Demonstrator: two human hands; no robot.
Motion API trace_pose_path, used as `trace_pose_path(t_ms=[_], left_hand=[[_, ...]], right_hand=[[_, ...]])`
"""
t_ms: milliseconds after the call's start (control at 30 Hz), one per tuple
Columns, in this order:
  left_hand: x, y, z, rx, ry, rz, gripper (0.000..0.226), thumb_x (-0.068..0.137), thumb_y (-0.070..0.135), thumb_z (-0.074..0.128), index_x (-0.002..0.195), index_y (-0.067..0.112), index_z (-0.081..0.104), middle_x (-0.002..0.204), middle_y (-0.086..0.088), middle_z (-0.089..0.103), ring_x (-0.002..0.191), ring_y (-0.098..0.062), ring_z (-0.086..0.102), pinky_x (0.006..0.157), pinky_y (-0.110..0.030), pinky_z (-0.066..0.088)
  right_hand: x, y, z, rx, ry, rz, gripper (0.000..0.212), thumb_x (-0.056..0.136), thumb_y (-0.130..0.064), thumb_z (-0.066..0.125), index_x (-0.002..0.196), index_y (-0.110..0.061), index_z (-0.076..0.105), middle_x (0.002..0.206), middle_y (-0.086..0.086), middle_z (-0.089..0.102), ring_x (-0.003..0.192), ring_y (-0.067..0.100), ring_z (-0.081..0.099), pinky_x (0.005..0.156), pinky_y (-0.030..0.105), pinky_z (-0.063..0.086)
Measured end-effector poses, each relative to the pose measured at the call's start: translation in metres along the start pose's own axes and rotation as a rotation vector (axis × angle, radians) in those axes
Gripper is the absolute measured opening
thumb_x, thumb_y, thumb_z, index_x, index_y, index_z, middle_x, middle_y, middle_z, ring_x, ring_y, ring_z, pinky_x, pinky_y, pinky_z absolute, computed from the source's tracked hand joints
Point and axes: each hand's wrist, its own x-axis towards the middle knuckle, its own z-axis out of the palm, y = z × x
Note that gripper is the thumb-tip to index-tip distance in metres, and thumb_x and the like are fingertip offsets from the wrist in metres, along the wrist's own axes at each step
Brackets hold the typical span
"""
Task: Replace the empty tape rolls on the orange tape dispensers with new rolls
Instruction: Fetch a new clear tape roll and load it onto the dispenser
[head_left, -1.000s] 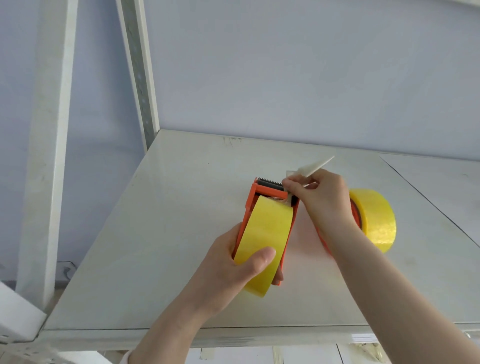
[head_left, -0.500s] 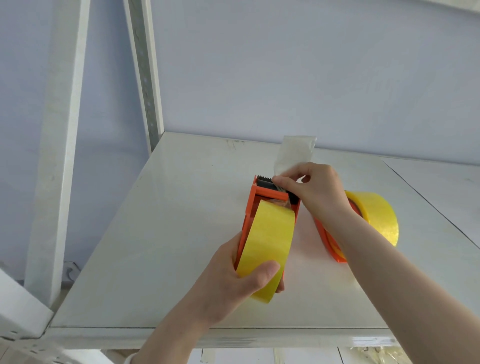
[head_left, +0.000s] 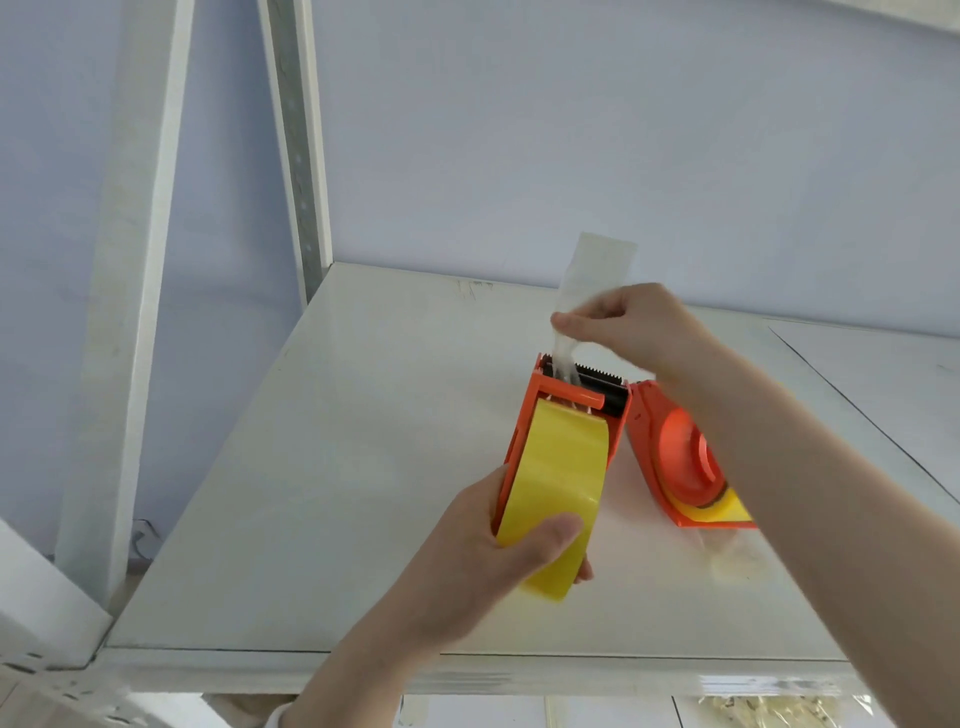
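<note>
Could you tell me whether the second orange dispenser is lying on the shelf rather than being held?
Yes, the second dispenser lies on the shelf beside the held one, touched by neither hand.

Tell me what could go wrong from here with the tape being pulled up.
The right hand pinches the loose tape strip just above the serrated blade; it could tear or nick the fingers. The strip may fold and stick to itself. The left hand holds only the yellow roll, so the dispenser might twist.

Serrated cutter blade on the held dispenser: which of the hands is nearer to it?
Right. The right hand pinches the tape strip just above the serrated blade; the left hand grips the yellow roll at the dispenser's opposite end.
</note>
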Motion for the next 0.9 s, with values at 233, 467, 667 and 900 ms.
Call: trace_pose_path(t_ms=[233, 467, 667, 900], left_hand=[[0.001, 0.000, 0.003, -0.037, 0.058, 0.003, 0.044, 0.065, 0.048, 0.058, 0.095, 0.016, 0.059, 0.066, 0.003, 0.072, 0.064, -0.009, 0.068, 0.062, -0.017, 0.050], [0.002, 0.004, 0.003, -0.085, 0.086, -0.017, 0.052, 0.063, 0.049, 0.058, 0.101, 0.013, 0.058, 0.063, 0.001, 0.071, 0.060, -0.011, 0.067, 0.060, -0.019, 0.051], [0.004, 0.009, 0.003, -0.106, 0.094, -0.025, 0.050, 0.063, 0.047, 0.059, 0.097, 0.011, 0.058, 0.062, -0.002, 0.070, 0.058, -0.013, 0.066, 0.058, -0.020, 0.051], [0.006, 0.032, -0.005, -0.057, 0.088, 0.044, 0.038, 0.065, 0.048, 0.055, 0.081, 0.014, 0.059, 0.059, -0.002, 0.069, 0.057, -0.013, 0.065, 0.060, -0.021, 0.051]], right_hand=[[0.021, -0.018, -0.036, 0.450, -0.214, 0.368, 0.013, 0.081, -0.010, 0.057, 0.072, -0.018, 0.057, 0.073, -0.004, 0.051, 0.059, 0.009, 0.038, 0.055, 0.020, 0.024], [0.017, -0.021, -0.080, 0.049, 0.043, 0.175, 0.011, 0.082, -0.018, 0.063, 0.092, -0.014, 0.062, 0.097, 0.002, 0.060, 0.082, 0.016, 0.051, 0.062, 0.022, 0.038], [0.003, 0.021, -0.058, -0.425, 0.192, -0.268, 0.070, 0.067, -0.019, 0.078, 0.129, -0.018, 0.044, 0.119, 0.007, 0.053, 0.118, 0.029, 0.035, 0.087, 0.023, 0.025], [0.018, 0.035, -0.039, -0.563, 0.121, -0.582, 0.079, 0.062, -0.014, 0.081, 0.133, -0.020, 0.046, 0.136, 0.008, 0.047, 0.124, 0.031, 0.029, 0.097, 0.022, 0.019]])
